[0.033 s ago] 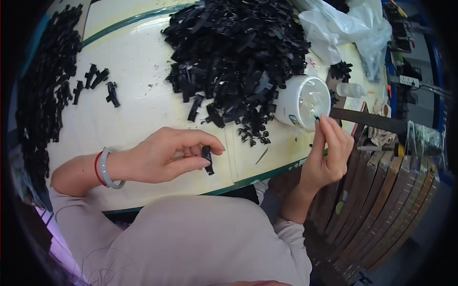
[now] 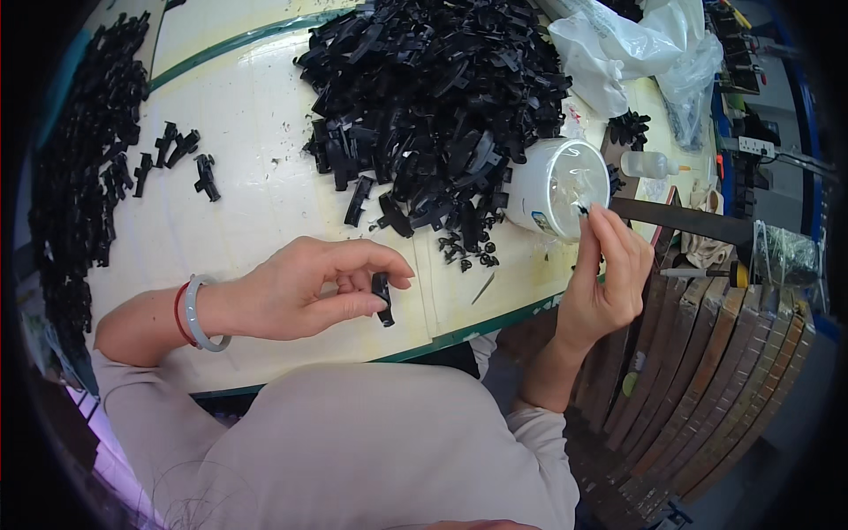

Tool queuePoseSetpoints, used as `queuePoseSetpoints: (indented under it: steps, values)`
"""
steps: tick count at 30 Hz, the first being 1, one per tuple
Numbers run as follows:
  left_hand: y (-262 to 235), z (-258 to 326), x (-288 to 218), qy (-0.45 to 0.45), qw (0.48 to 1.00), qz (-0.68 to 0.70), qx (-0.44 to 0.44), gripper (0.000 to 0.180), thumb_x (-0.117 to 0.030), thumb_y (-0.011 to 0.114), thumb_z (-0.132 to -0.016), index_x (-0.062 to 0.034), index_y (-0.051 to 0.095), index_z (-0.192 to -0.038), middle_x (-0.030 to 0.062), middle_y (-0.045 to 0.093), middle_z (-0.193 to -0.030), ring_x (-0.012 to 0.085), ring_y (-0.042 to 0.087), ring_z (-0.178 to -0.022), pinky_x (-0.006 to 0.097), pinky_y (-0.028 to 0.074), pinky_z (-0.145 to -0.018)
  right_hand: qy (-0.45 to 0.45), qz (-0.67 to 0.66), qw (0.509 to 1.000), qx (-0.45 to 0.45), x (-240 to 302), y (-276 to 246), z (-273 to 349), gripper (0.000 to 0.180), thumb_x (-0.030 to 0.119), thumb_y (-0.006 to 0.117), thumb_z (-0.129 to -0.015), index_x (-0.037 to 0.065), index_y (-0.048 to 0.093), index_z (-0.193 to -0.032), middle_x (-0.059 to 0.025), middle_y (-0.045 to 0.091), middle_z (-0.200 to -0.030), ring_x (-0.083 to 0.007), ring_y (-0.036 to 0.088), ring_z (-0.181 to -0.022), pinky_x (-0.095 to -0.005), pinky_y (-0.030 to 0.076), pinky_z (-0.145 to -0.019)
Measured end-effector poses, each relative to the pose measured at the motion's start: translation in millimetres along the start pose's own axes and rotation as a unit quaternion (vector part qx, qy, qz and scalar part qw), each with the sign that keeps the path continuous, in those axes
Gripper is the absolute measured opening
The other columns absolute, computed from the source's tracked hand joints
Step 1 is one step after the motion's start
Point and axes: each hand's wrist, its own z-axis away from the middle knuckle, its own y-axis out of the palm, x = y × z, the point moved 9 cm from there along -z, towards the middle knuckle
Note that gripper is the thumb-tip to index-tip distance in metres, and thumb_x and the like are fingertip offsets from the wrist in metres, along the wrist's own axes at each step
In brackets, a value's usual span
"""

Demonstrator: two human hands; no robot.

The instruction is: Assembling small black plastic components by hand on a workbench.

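Observation:
My left hand (image 2: 314,287) is over the near part of the table, with a small black plastic part (image 2: 382,300) pinched upright between thumb and fingers. My right hand (image 2: 609,274) is raised at the mouth of a white tub (image 2: 533,190). Its thumb and forefinger close on a tiny dark piece (image 2: 583,210), too small to name. The tub leans toward me, and something clear and shiny shows inside it. Small black pieces (image 2: 486,256) lie between my hands, beside a thin metal pin (image 2: 483,288).
A large heap of black plastic parts (image 2: 424,97) covers the table's far middle. More parts (image 2: 75,159) line the left edge, a few apart from them (image 2: 207,177). Plastic bags (image 2: 636,44), a clear bottle (image 2: 649,165) and a dark bar (image 2: 680,219) are at right, above stacked boards (image 2: 698,371).

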Motion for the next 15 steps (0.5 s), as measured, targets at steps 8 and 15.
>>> queuePoseSetpoints:
  steps: [8,15]
  values:
    - [5,-5,11,-0.063,0.997,0.021,0.029,0.029,-0.003,0.063,-0.084,-0.0006,0.059,-0.113,0.0069,0.064,-0.101,0.0067,0.06,-0.078,0.02,0.048,-0.072,-0.025,0.026,0.999,0.038,-7,8,-6,0.022,-0.009,0.071,-0.067,0.001,0.068,-0.086,-0.0087,0.067,-0.085,-0.0225,0.058,-0.074,-0.0306,0.046,-0.067]
    - [-2,-5,6,-0.034,0.996,0.078,-0.019,0.026,0.0,0.062,-0.085,0.0013,0.06,-0.111,0.0045,0.064,-0.1,0.0086,0.061,-0.087,0.021,0.048,-0.078,0.122,-0.174,0.977,0.036,-15,2,3,0.023,-0.013,0.069,-0.067,-0.003,0.068,-0.088,-0.0108,0.066,-0.085,-0.0191,0.059,-0.076,-0.0266,0.046,-0.069]
